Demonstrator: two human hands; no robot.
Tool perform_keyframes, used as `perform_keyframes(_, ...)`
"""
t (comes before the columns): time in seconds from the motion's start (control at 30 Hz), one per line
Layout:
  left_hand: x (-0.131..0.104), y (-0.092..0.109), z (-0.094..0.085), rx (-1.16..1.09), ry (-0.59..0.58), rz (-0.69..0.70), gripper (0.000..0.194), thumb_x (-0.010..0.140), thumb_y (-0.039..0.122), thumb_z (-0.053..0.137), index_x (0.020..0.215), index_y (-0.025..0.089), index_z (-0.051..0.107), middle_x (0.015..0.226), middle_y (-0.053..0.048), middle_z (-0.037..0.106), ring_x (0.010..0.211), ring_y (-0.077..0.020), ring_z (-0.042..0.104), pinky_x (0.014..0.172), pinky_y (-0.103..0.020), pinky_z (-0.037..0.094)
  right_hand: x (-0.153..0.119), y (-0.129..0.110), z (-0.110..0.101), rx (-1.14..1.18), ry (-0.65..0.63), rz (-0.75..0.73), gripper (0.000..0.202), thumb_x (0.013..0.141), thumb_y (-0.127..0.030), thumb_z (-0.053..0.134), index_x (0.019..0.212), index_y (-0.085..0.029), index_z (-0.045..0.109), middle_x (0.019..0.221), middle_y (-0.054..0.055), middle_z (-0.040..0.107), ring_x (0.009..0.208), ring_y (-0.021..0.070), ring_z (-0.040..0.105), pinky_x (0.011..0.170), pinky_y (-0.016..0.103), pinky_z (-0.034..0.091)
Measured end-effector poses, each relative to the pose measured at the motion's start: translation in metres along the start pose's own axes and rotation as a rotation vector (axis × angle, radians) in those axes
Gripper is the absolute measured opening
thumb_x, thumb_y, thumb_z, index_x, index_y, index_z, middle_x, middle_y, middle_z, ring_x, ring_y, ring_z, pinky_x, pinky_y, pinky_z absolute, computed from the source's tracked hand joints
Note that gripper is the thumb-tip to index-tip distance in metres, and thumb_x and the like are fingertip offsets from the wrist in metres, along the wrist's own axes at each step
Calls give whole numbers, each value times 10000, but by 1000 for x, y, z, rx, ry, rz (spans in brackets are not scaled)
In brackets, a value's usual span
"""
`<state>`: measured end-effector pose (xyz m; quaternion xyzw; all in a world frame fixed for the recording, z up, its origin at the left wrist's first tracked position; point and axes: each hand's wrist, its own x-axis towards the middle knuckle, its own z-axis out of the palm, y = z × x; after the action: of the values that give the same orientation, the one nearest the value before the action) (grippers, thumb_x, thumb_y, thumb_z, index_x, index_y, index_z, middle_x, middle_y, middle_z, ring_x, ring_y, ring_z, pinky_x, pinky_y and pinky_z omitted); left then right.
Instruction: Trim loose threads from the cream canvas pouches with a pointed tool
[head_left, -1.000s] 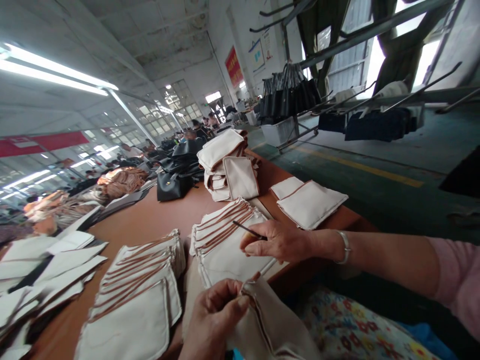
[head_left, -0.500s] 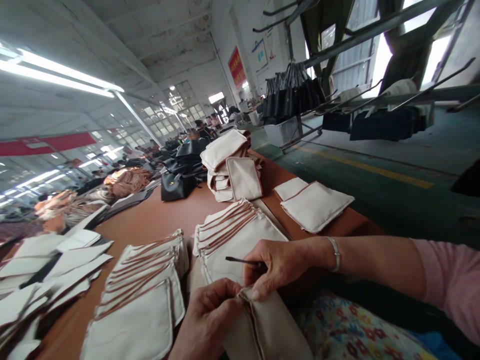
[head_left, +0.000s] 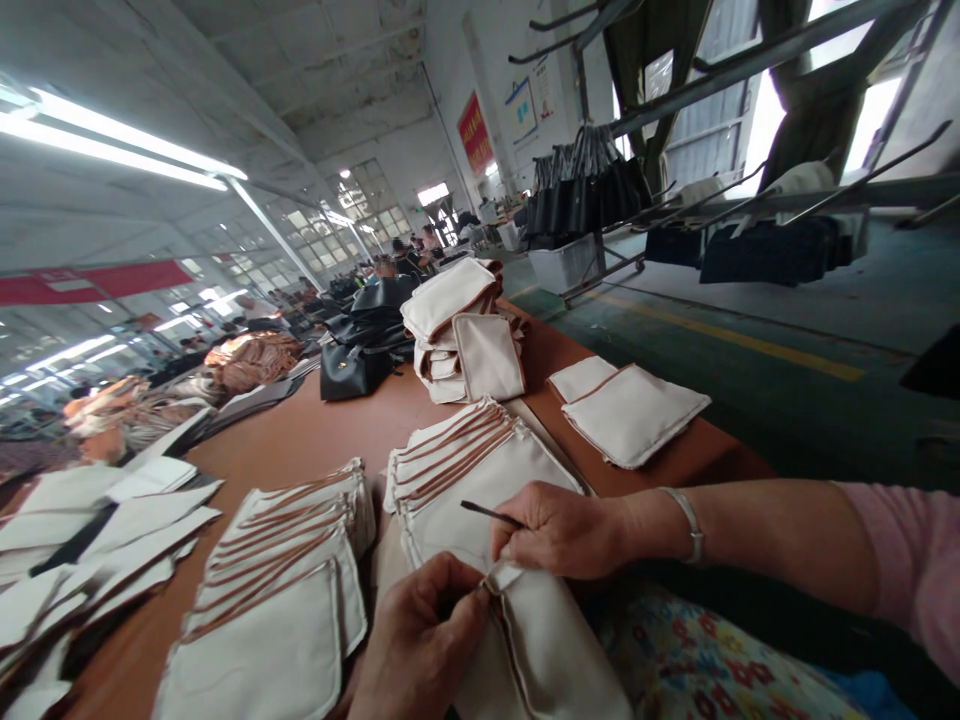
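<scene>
A cream pouch [head_left: 559, 640] with a brown-edged opening lies over my lap, at the bottom of the head view. My left hand [head_left: 427, 635] pinches the upper end of its seam between thumb and fingers. Close beside it, my right hand [head_left: 559, 530] is closed around a thin dark tool [head_left: 491, 514] whose tip points left; the rest of the tool is hidden in the palm. The right fingertips are at the pouch's upper edge. Just beyond both hands lies a fanned stack of cream pouches [head_left: 465, 470] with brown edges.
Another fanned stack of cream pouches [head_left: 262, 620] lies left on the brown table [head_left: 315, 430]. Loose white pieces [head_left: 142, 540] spread farther left. A tall pile of cream pouches [head_left: 457, 310] and black bags [head_left: 360, 350] stand behind. Two pouches [head_left: 634, 410] lie by the right edge.
My right hand has shifted slightly right, with the dark tool still in it, and its thumb has drawn back from the pouch's seam. The left hand keeps its pinch.
</scene>
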<state>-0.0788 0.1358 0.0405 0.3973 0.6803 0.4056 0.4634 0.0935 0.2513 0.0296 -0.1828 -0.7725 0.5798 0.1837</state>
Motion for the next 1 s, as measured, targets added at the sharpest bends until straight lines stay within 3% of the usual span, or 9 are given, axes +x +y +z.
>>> perform_keyframes(0.1, 2, -3, -1, 10, 29, 15, 322, 629, 452, 803, 602, 175, 643, 447, 24, 586, 388, -112, 482, 385, -199, 304, -1, -9, -2, -153, -4, -100, 176, 766, -90, 535, 858, -100, 685, 712, -4, 618, 661, 97, 535, 595, 177, 399)
perform_keyframes(0.2, 3, -2, 0, 32, 40, 46, 328, 620, 454, 806, 592, 176, 633, 456, 23, 586, 393, -109, 482, 389, -202, 311, 0, -10, -3, -90, -27, -80, 168, 806, -236, 621, 882, -94, 667, 704, -4, 609, 635, 93, 526, 542, 164, 387)
perform_keyframes(0.3, 3, -1, 0, 65, 46, 92, 312, 627, 432, 806, 589, 175, 635, 465, 24, 585, 402, -106, 484, 394, -198, 312, 3, -8, -2, -5, -55, -57, 316, 735, -370, 732, 868, -95, 651, 680, -18, 590, 592, 80, 508, 497, 150, 375)
perform_keyframes(0.53, 3, -7, 3, -17, 43, 56, 280, 629, 399, 805, 608, 175, 638, 494, 16, 612, 420, -116, 509, 403, -196, 324, 6, -6, 7, -10, -10, -22, 104, 662, -124, 635, 766, -112, 632, 614, -45, 566, 537, 56, 479, 480, 129, 365)
perform_keyframes(0.73, 6, -19, -1, -90, 30, 3, 311, 625, 412, 811, 615, 177, 607, 476, 33, 581, 395, -93, 471, 405, -189, 290, 3, 2, 15, 0, 75, -113, 79, 671, -119, 598, 748, -125, 614, 598, -56, 535, 524, 55, 443, 463, 134, 339)
perform_keyframes(0.87, 4, -14, -3, -192, -41, -66, 292, 619, 359, 822, 613, 176, 595, 460, 38, 568, 389, -82, 447, 416, -181, 281, -2, 9, 20, -11, 103, -239, 109, 712, -104, 553, 787, -126, 629, 634, -37, 564, 557, 74, 484, 512, 162, 376)
perform_keyframes(1.0, -4, 8, 2, -227, -32, -18, 306, 644, 438, 786, 598, 157, 674, 535, 6, 605, 479, -113, 503, 454, -193, 374, -4, 16, 23, -152, 156, -529, 126, 774, -118, 528, 824, -131, 642, 711, 15, 627, 639, 116, 573, 626, 206, 448)
